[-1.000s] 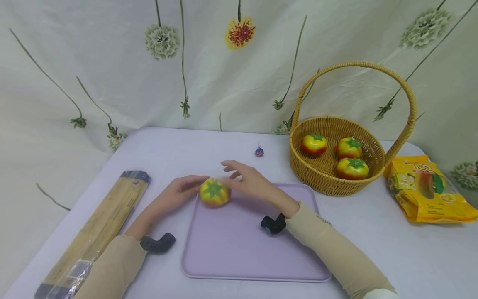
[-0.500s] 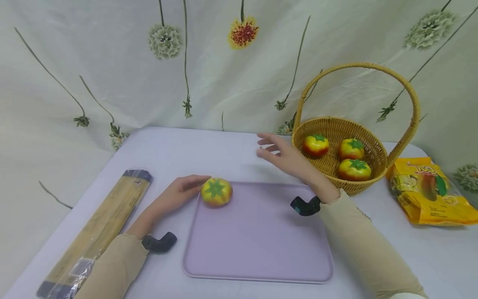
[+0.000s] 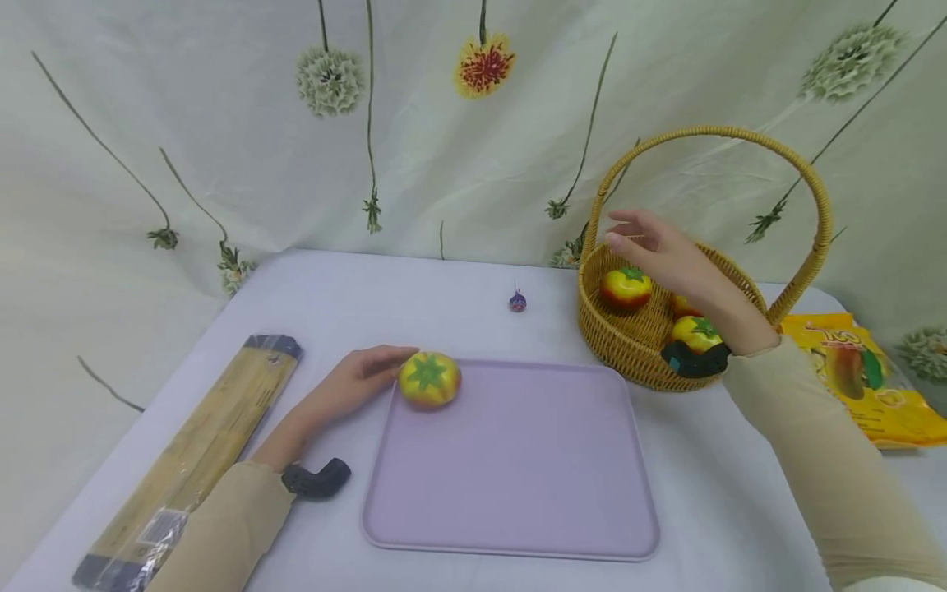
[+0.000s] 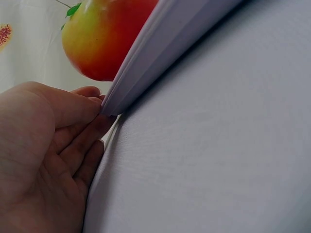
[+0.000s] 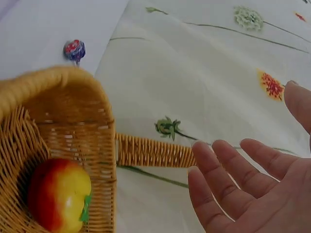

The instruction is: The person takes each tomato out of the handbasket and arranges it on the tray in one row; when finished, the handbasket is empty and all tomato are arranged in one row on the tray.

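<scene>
My left hand (image 3: 360, 382) lies beside the far left corner of a lilac tray (image 3: 510, 469). Its fingertips touch the tray's edge in the left wrist view, close to a red-and-yellow tomato (image 3: 429, 380) with a green star-shaped top. The tomato sits on that corner of the tray. Over a wicker basket (image 3: 621, 341) hovers my right hand (image 3: 662, 251), holding nothing, fingers loosely bent. Inside the basket are a tomato (image 3: 625, 288) at the left and two more at the right, partly hidden by the right arm. The right wrist view shows the basket's handle (image 5: 155, 150) behind the fingertips.
A small wrapped lollipop (image 3: 518, 302) lies behind the tray. On the left is a long wooden item in clear plastic (image 3: 196, 448). A yellow snack bag (image 3: 858, 362) lies right of the basket, partly covered by my sleeve. A flowered cloth hangs behind the table.
My right hand has left the tomato on the tray and swung right and away from me, passing over the lollipop to above the basket. The left hand has stayed by the tray corner.
</scene>
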Tool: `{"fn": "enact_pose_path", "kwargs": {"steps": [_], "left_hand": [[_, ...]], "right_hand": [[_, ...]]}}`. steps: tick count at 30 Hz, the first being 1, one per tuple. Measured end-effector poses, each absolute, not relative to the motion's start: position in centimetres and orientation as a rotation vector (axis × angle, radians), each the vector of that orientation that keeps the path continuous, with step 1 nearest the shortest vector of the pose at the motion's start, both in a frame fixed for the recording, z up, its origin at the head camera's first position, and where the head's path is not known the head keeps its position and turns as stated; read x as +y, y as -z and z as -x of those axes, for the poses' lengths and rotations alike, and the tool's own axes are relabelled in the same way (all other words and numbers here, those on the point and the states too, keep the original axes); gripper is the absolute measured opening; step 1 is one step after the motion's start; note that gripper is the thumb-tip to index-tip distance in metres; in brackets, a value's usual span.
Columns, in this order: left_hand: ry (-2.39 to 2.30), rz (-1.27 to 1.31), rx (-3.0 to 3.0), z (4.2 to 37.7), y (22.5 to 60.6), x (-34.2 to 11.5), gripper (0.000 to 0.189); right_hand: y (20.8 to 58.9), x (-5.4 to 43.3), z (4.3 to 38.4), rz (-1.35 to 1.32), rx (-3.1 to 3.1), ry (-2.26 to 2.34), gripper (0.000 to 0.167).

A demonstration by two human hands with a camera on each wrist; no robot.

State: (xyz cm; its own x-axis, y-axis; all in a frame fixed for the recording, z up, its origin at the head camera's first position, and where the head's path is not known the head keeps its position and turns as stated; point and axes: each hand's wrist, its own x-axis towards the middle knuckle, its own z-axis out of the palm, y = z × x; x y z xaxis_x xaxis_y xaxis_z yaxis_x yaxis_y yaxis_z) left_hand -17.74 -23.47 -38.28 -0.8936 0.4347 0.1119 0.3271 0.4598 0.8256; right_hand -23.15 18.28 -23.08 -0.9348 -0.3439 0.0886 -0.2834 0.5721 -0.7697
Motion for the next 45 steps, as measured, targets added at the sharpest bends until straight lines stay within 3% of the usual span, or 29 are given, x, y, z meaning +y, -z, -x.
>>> {"fn": "enact_pose_path", "kwargs": {"steps": [7,19,32,45], "left_hand": [[-1.398,-0.690,2.597,16.3,35.7,-22.6,0.034],[-1.435,-0.695,2.585,16.3,35.8,-22.6,0.034],[-1.426,-0.666,2.591,16.1,35.6,-22.5,0.034],[-1.416,-0.664,2.591,16.1,35.4,-22.3,0.034]], "right_hand": [[23.3,20.6,25.2,0.500,2.722,1.323,0.063],[25.0,22.4,27.4,0.355,2.673,1.421,0.069],[27.9,23.3,27.6,0.284,2.553,1.667,0.073],[28.4,23.3,27.8,0.330,2.632,1.583,0.068]]}}
